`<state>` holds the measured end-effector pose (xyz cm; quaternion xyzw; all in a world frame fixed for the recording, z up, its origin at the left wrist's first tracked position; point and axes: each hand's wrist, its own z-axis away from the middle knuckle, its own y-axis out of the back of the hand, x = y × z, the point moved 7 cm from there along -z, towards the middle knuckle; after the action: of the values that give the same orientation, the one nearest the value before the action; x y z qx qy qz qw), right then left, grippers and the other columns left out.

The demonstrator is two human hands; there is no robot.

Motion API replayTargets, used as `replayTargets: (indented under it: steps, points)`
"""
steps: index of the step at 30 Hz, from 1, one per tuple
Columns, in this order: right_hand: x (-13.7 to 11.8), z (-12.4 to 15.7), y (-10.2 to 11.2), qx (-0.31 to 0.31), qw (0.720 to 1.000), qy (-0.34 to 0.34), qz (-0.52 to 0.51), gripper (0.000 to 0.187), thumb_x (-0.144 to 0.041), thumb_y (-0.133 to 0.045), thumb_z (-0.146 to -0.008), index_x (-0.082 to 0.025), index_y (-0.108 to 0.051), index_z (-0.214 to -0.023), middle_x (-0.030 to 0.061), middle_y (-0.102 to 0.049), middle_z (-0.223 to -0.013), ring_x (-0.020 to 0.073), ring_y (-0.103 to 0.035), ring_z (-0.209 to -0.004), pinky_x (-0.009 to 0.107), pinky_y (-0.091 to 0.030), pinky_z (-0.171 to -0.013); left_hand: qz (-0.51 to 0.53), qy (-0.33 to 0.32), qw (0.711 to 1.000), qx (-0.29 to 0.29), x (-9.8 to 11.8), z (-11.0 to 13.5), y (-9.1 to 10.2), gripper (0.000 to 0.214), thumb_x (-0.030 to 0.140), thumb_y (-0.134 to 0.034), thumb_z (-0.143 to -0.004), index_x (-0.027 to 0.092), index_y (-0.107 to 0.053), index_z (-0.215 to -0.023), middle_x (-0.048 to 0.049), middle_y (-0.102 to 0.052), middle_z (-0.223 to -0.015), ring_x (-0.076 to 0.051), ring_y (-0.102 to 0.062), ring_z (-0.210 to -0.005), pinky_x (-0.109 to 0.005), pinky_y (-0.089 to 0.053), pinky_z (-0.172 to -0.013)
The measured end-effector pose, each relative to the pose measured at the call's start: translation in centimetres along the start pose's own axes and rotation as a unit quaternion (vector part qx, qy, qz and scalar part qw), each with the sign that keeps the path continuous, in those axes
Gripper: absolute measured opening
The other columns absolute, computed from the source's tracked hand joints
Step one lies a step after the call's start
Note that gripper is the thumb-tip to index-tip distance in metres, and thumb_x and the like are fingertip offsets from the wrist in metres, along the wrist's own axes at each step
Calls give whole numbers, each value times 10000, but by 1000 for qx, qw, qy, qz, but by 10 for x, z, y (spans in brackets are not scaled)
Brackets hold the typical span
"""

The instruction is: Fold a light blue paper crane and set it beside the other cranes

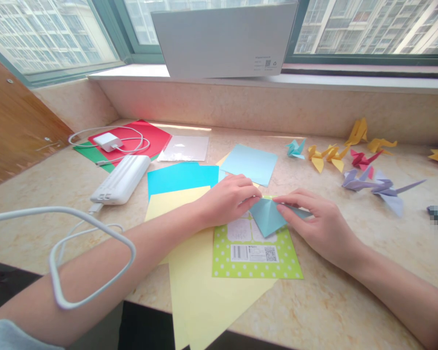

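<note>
- My left hand [230, 197] has its fingers curled and pressed together, the tips pinching the upper left edge of the folded blue paper [268, 218].
- My right hand [316, 221] lies flatter, its fingers nearly closed, thumb and forefinger nipping the paper's right corner and holding it down.
- The blue paper sits between both hands, partly on the green dotted packet [257, 255], which lies on yellow sheets [204, 282] near the front edge of the stone counter [350, 301].
- To fold well, I judge I should line up the edges before pressing, hold one corner steady, and run a fingertip along the crease from the middle outward.
- Further off: loose blue sheets [250, 163], a white power bank [122, 179] to the left, and finished paper cranes [381, 187] well apart on the right.
</note>
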<state>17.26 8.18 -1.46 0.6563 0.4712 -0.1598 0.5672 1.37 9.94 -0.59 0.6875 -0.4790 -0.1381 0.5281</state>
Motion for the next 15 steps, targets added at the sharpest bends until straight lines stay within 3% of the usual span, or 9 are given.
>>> replayTargets:
  steps: [6,10,15]
  points:
    - [-1,0,1,4,1000,9,10,140,-270,-614,-901,-250,-721,-988,36,-693,-955,202,-655,-872,305,-560,-669,11,1,1000,3,0,0,0,197,219,-485,-975,158,-669,-941,-64,-679,-871,-179,-600,-848,-330,-455,-801]
    - [3,1,6,42,999,4,34,145,-287,-650,-879,-252,-706,-1008,28,-721,-974,214,-665,-893,337,-554,-744,47,14,998,29,-1,0,3,181,192,-487,-972,153,-657,-922,-61,-680,-880,-165,-603,-845,-311,-462,-796]
    - [9,0,12,64,996,-24,58,175,-309,-680,-855,-250,-694,-1019,29,-734,-985,230,-683,-891,332,-552,-690,75,41,995,51,-3,0,8,153,167,-504,-957,161,-654,-923,-54,-688,-894,-157,-611,-847,-305,-474,-802]
